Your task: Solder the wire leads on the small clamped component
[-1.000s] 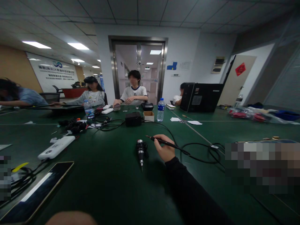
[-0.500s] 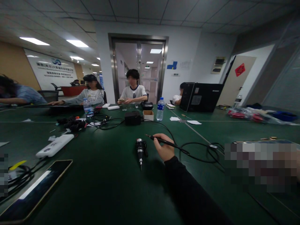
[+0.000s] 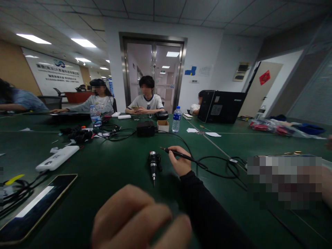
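Note:
My right hand (image 3: 181, 162), at the end of a black sleeve, is closed in a pen grip round a soldering iron (image 3: 178, 154) with a black handle and thin metal tip. The tip points left, above the green table. Just left of it, a black corded handpiece (image 3: 153, 162) with metal collars lies with its pointed end towards me, its cord bundled at its side. My left hand (image 3: 137, 221) fills the bottom middle, close to the camera and out of focus. Its fingers are curled in; their inside is hidden.
A black cable (image 3: 220, 174) loops right from the iron. A phone (image 3: 38, 204) and a white power strip (image 3: 58, 158) lie left. Farther back stand a black box (image 3: 145, 128), a small carton (image 3: 163, 126) and a water bottle (image 3: 176, 119). Several people sit round the table (image 3: 109, 166).
My left hand has come into view from below. My right hand still holds the soldering iron in much the same place. The view has shifted slightly.

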`<state>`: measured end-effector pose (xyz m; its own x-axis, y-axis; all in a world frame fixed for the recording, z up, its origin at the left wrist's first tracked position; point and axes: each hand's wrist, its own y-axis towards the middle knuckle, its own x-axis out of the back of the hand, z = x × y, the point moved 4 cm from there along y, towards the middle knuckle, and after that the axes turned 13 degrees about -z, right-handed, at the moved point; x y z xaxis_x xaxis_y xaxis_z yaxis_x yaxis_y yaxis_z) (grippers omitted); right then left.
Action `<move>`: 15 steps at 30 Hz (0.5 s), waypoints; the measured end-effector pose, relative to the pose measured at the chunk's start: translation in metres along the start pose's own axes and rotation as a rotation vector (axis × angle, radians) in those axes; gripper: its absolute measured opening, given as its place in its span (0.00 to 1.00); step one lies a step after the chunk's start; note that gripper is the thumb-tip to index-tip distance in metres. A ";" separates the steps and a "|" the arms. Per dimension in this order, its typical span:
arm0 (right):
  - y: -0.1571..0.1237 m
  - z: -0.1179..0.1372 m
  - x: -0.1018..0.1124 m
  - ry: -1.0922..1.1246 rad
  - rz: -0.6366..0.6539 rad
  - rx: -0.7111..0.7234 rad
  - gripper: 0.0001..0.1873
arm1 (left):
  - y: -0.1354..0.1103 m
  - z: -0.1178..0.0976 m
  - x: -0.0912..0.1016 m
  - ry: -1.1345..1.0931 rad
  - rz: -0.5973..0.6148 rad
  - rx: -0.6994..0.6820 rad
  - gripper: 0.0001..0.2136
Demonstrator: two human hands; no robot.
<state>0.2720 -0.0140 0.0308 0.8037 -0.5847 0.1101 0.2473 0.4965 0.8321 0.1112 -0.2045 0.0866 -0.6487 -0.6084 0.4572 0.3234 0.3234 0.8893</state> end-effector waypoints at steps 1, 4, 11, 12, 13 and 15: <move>0.000 0.000 0.000 -0.003 0.000 0.007 0.07 | 0.014 0.011 -0.010 0.003 0.014 0.011 0.14; -0.001 -0.001 -0.001 -0.007 0.008 0.021 0.07 | 0.043 0.066 -0.051 0.093 0.094 0.168 0.10; -0.002 0.001 -0.003 -0.009 0.021 0.049 0.07 | 0.009 0.193 -0.158 0.254 0.426 0.748 0.14; -0.002 0.001 -0.003 -0.006 0.019 0.051 0.07 | 0.003 0.200 -0.168 0.263 0.463 0.804 0.17; -0.002 0.001 -0.003 -0.002 0.019 0.051 0.06 | -0.003 0.205 -0.176 0.256 0.491 0.852 0.19; -0.002 0.002 -0.003 0.006 0.024 0.047 0.06 | -0.010 0.210 -0.189 0.182 0.529 0.924 0.22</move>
<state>0.2676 -0.0144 0.0306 0.8122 -0.5692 0.1276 0.2020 0.4796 0.8539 0.0858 0.0593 -0.0112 -0.4423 -0.3051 0.8434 -0.1621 0.9521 0.2594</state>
